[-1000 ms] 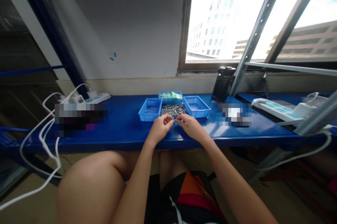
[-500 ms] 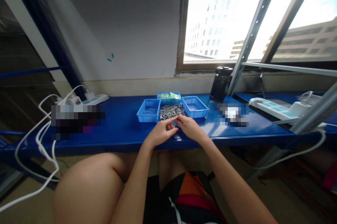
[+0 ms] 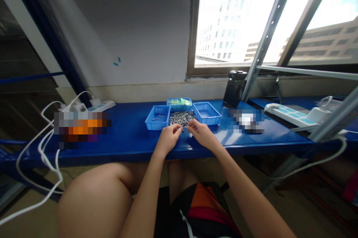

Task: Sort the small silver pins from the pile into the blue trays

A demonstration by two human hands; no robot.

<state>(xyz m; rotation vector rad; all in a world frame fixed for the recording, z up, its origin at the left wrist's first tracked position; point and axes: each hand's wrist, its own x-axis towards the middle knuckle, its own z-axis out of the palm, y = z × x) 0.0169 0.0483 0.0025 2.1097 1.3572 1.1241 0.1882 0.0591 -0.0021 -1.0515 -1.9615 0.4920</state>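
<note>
Your left hand (image 3: 168, 138) and right hand (image 3: 200, 132) parted near the metal bits (image 3: 182, 117). Both curled in; I couldn't tell their hold.

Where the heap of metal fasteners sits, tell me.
In the head view, the heap of metal fasteners sits near centre, between the left blue bin and right blue bin, just beyond the left hand and right hand.

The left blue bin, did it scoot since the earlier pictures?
No. Against the wall marks, the left blue bin keeps its place; the whole view just shifted slightly.
</note>
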